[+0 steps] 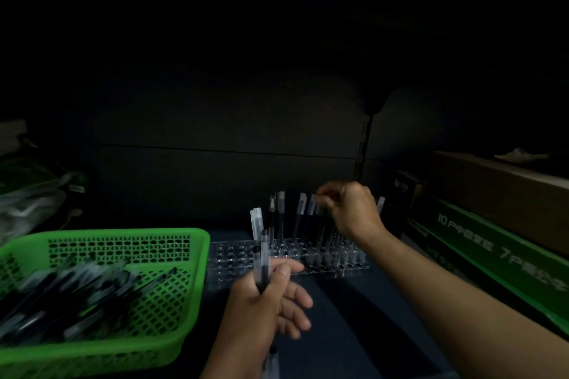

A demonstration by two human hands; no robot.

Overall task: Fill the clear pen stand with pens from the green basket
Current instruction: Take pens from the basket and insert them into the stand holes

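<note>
Left hand (271, 295): nearest, thumb and curled forefinger gripping a small bunch; the other fingers loosely spread.
Held pens (264, 255): clear barrels, upright, capped ends up, lower ends showing below the wrist.
Counter (338, 317): dark surface carrying basket and stand.
Green basket (204, 243): left of the hand, perforated walls.
Loose pens (77, 295): heaped in the basket's left half; blurred.
Clear pen stand (234, 255): just right of the basket, left holes bare.
Standing pens (297, 221): upright in the stand's middle and right holes.
Right hand (351, 209): above the stand, fingertips drawn together, pinching a cap.
Pinched pen (319, 210): upright in the stand.
Green box (492, 255): far right, brown box (498, 194) behind it.
</note>
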